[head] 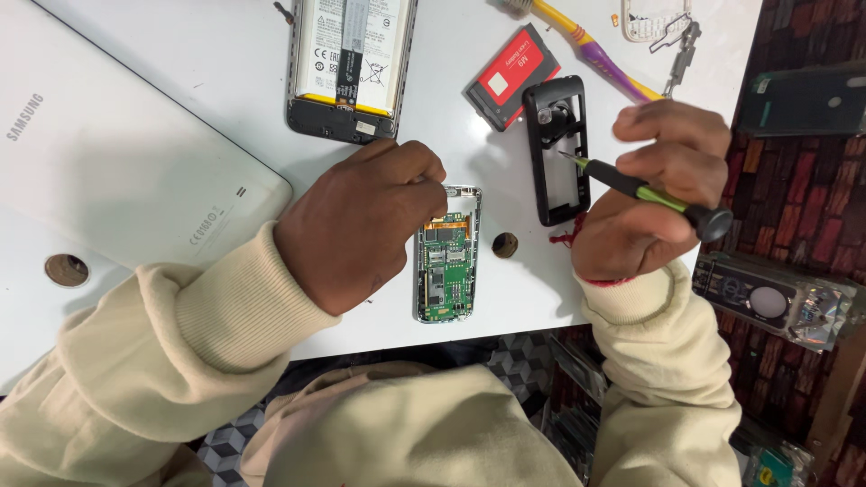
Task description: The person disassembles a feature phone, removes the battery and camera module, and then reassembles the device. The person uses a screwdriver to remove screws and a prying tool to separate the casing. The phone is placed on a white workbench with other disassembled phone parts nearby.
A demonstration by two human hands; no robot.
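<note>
Left hand [361,225] pinching one circuit board [446,257], right hand [654,194] holding one screwdriver [645,191] (green-shafted)

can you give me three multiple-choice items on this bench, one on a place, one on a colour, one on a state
1. Where does the black phone frame lie?
A. right of the green circuit board
B. on the white tablet
C. under the left hand

2. What colour is the screwdriver shaft grip?
A. red
B. green
C. blue

3. What is the right hand doing?
A. lying flat and empty
B. holding the screwdriver
C. gripping the toothbrush

Answers: 1 A, the frame sits right of the board on the white table; 2 B, a green band shows by the fingers; 3 B, they close around its handle, while the left hand touches the board's top.
</note>
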